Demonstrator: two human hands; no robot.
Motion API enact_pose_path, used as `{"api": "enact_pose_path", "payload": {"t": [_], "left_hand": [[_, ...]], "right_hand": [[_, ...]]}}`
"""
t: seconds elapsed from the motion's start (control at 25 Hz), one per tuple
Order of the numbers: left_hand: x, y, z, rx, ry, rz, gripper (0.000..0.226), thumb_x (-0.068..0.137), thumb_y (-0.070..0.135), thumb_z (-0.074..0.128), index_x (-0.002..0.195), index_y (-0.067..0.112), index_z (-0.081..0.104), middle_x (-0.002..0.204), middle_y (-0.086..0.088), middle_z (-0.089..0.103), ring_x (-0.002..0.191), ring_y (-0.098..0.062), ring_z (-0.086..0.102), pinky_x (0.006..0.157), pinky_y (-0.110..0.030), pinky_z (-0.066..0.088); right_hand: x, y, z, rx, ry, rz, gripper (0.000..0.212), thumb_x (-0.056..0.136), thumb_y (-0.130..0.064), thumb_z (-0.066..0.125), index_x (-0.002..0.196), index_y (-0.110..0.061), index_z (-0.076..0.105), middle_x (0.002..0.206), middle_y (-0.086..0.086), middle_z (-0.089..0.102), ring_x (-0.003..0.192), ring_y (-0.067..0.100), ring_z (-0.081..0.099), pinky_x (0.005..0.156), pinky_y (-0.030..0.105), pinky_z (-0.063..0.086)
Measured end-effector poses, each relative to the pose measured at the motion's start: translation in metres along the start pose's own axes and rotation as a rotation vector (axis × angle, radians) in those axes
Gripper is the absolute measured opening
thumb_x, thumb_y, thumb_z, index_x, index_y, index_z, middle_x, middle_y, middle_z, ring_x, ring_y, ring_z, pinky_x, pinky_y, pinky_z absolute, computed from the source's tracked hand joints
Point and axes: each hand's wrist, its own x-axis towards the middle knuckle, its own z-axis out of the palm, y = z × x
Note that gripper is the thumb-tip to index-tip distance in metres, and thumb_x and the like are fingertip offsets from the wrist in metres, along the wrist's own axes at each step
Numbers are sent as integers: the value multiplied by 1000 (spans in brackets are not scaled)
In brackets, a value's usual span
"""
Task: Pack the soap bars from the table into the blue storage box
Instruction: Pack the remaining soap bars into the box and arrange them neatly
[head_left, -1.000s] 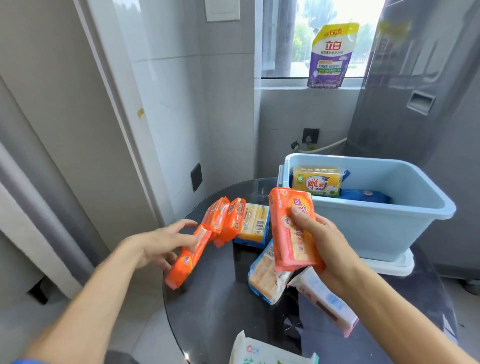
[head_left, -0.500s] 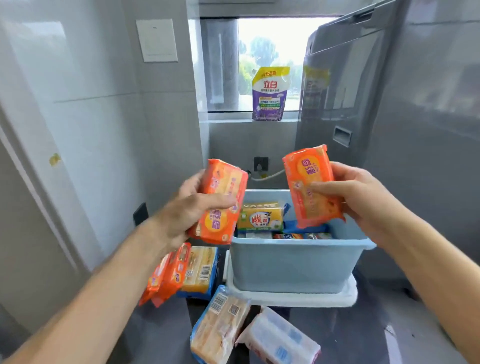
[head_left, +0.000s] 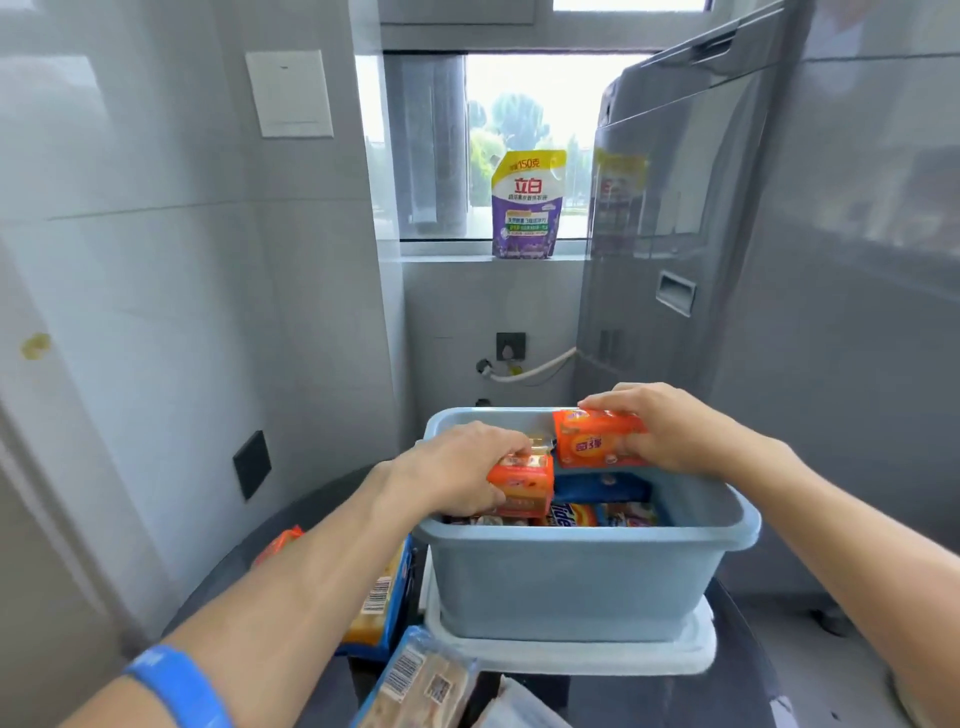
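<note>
Two orange plastic-wrapped soap bars over light-blue plastic storage box (head_left: 571, 582): left hand (head_left: 457, 470) fingers grasp one (head_left: 522, 486), right hand (head_left: 670, 431) fingers grasp other (head_left: 592, 441). Box holds several packs. Blue-wrapped yellow soap packs (head_left: 379, 603) remain on dark round tabletop (head_left: 748, 670); judged partway.

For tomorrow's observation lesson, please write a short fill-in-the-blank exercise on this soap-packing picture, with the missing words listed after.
1. Each hand, left hand and right hand, holds an ____ soap pack.
2. Both packs are over the ____ storage box.
3. The purple detergent pouch stands on the ____.
4. The left wrist wears a ____ wristband.

Missing words: orange; blue; windowsill; blue
</note>
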Motion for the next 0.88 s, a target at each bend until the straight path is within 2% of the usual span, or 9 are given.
{"api": "enact_pose_path", "payload": {"t": [0.12,0.28,0.4,0.48,0.56,0.64,0.76,0.88], "left_hand": [[-1,0,6,106,12,17,49,86,23,72,130,29,52,118,2,54,112,-21,51,90,-41,47],[-3,0,10,70,88,-15,54,84,17,73,127,32,44,116,2,57,108,-22,54,86,-43,50],[-4,0,11,64,110,-32,48,83,13,70,120,35,48,113,4,52,107,-22,52,83,-45,53],[-4,1,11,110,131,-44,47,81,16,69,121,34,52,115,2,45,110,-22,45,87,-46,50],[-3,4,10,236,165,-57,48,81,21,68,125,35,54,118,0,45,114,-23,42,94,-45,41],[-3,6,10,233,171,-72,49,83,24,67,128,36,54,120,1,50,115,-22,46,96,-46,36],[-5,6,10,141,148,-83,47,87,24,65,130,35,51,119,2,55,112,-22,53,91,-44,48],[-5,3,9,126,150,-97,43,88,23,63,127,36,55,123,3,59,112,-24,57,90,-42,51]], "right_hand": [[-1,5,10,-7,-46,16,55,87,-20,69,137,-38,54,114,-10,59,105,22,56,92,44,48],[-2,7,20,-51,-11,6,56,89,-21,68,139,-39,51,111,-12,55,102,18,48,93,44,47],[-2,8,19,26,0,-3,50,88,-20,70,129,-42,53,111,-12,55,102,16,48,87,38,46],[-2,8,18,81,-7,-2,41,88,-19,70,118,-41,53,109,-10,56,102,17,50,81,34,44],[-2,4,19,12,19,-29,33,88,-19,69,113,-37,57,109,-13,56,103,16,48,82,34,43],[-2,1,22,-132,101,-60,22,87,-21,69,105,-32,65,111,-12,56,101,16,46,86,35,44],[-4,0,21,-189,195,3,13,86,-29,72,98,-30,72,107,-9,61,93,17,53,75,33,44],[-5,-1,23,-184,149,76,20,88,-29,68,106,-34,75,106,-11,66,92,18,60,72,33,47]]}}
